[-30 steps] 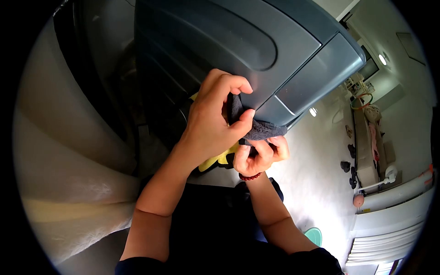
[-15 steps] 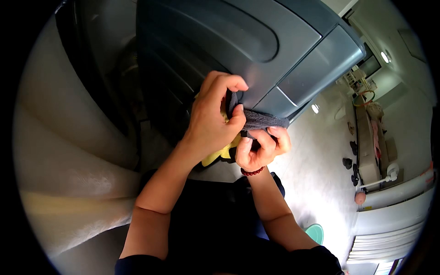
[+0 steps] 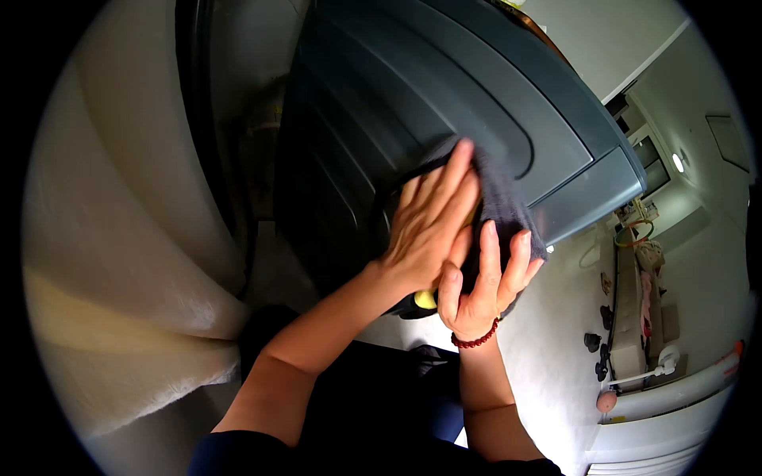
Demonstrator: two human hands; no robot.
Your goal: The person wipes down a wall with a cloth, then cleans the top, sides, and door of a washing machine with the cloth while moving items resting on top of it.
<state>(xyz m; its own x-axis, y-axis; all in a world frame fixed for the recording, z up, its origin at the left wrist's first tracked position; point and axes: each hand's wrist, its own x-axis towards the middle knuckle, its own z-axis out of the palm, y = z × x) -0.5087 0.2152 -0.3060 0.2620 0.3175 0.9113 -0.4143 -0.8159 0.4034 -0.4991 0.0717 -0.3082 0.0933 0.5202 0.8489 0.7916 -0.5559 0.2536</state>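
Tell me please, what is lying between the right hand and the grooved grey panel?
In the head view, the dark grey cloth lies between the right hand and the grooved grey panel; the fingers are spread against the cloth.

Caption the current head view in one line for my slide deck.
Left hand and right hand on a dark grey cloth against a grey panel, red beaded bracelet on the right wrist.

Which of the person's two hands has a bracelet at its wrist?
The right hand, its fingers spread at the grey cloth: a dark red beaded bracelet circles its wrist. The left hand, also at the cloth, has a bare wrist.
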